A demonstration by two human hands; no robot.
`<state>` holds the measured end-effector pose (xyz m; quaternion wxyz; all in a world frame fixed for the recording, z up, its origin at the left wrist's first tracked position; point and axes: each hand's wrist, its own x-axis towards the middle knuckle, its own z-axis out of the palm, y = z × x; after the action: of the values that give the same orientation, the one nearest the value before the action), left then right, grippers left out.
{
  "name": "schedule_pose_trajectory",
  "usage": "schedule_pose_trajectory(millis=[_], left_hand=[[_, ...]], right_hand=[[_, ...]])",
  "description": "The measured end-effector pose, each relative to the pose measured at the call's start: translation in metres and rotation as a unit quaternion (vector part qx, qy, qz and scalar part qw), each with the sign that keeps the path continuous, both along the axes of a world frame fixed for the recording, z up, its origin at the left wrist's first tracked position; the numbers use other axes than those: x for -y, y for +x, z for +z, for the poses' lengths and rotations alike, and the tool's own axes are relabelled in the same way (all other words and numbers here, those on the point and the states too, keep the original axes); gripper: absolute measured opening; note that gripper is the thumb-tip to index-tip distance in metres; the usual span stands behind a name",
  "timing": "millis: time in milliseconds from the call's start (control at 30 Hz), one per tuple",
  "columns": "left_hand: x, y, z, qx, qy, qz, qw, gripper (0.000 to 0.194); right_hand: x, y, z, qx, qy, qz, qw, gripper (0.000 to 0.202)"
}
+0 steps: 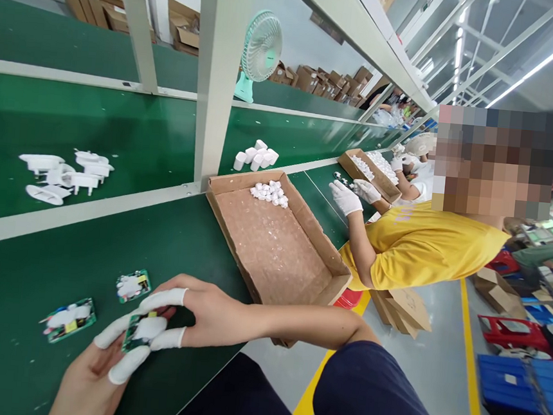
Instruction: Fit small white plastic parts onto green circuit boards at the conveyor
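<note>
Fingers of both hands, several of them in white finger cots, close round a small green circuit board (148,329) with a lump of white filler over its parts. My left hand (92,375) grips the board from the near side. From the right, my right hand (209,314) pinches it by the other edge. Just beyond them on the green bench lies a second board (131,286), also part-covered in white. A third board (70,320), with a yellow part and coloured wire ends, rests to the left of my hands.
A cardboard tray (272,252) holding small white pieces (270,193) stands beyond my right arm. White plug housings (66,175) and white caps (256,155) sit on the raised green strip. A metal post (215,79) rises there. A co-worker in yellow (418,246) works alongside.
</note>
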<state>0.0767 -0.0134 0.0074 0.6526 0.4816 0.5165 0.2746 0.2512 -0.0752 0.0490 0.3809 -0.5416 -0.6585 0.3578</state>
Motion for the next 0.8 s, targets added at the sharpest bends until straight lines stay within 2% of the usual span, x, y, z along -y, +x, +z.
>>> schedule_pose_trajectory(millis=[100, 200, 300, 433, 500, 567, 667, 800], left_hand=[[0.005, -0.008, 0.0, 0.026, -0.008, 0.008, 1.0, 0.062], [0.01, -0.01, 0.007, 0.045, 0.045, -0.045, 0.997, 0.06], [0.012, -0.008, 0.008, 0.069, 0.087, -0.065, 0.992, 0.059], [0.015, -0.008, 0.001, 0.131, 0.143, -0.093, 0.977, 0.055], [0.016, -0.009, -0.003, 0.17, 0.182, -0.111, 0.962, 0.051], [0.017, -0.009, -0.005, 0.203, 0.211, -0.129, 0.948, 0.048], [0.019, -0.01, -0.007, 0.244, 0.217, -0.145, 0.934, 0.048], [0.022, -0.01, -0.005, 0.259, 0.207, -0.156, 0.93, 0.05]], right_hand=[[-0.001, -0.001, -0.002, 0.013, 0.03, -0.011, 0.999, 0.04], [-0.002, 0.001, -0.002, 0.047, 0.053, 0.003, 0.997, 0.03], [-0.001, 0.002, 0.001, 0.062, 0.049, 0.004, 0.997, 0.028], [0.009, -0.001, 0.007, 0.007, 0.088, -0.026, 0.996, 0.029], [0.014, -0.004, 0.008, -0.032, 0.101, -0.024, 0.994, 0.032], [0.017, -0.007, 0.008, -0.049, 0.113, -0.03, 0.992, 0.028], [0.021, -0.012, 0.007, -0.046, 0.125, -0.044, 0.99, 0.017], [0.023, -0.015, 0.009, -0.054, 0.115, -0.038, 0.991, 0.017]])
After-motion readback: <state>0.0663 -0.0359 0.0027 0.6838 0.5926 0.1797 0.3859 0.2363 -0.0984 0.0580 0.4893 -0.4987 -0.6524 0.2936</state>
